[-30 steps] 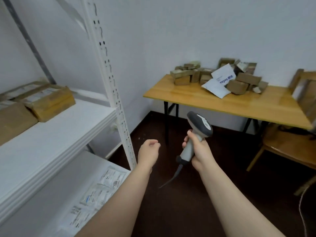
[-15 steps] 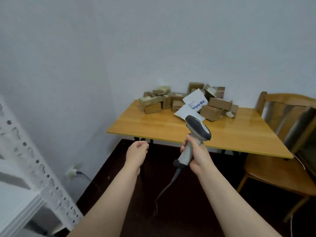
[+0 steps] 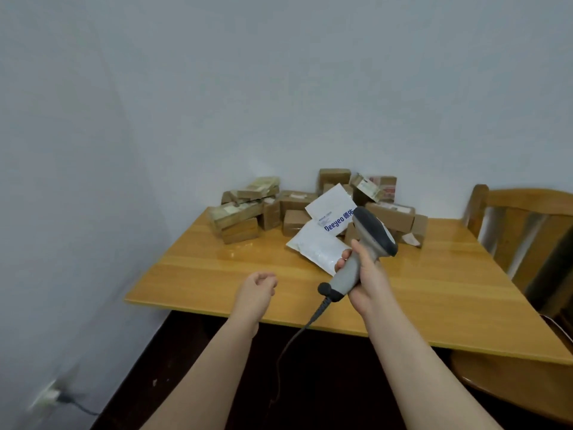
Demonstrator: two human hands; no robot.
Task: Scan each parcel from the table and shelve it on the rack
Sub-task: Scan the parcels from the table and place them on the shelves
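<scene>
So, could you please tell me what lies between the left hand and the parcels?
Only bare tabletop, as the head view shows, separates the left hand from the parcels.

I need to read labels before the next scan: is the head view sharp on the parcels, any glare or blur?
Head view: print on the white bag reads clearly, labels on the cardboard boxes are too soft; a pale glare patch lies on the table before the pile, not on parcels; the wall socket at lower left is smeared; the wide lens bows the table edge.

white mailer, blue "Deeyeo" plus Chinese characters
</scene>
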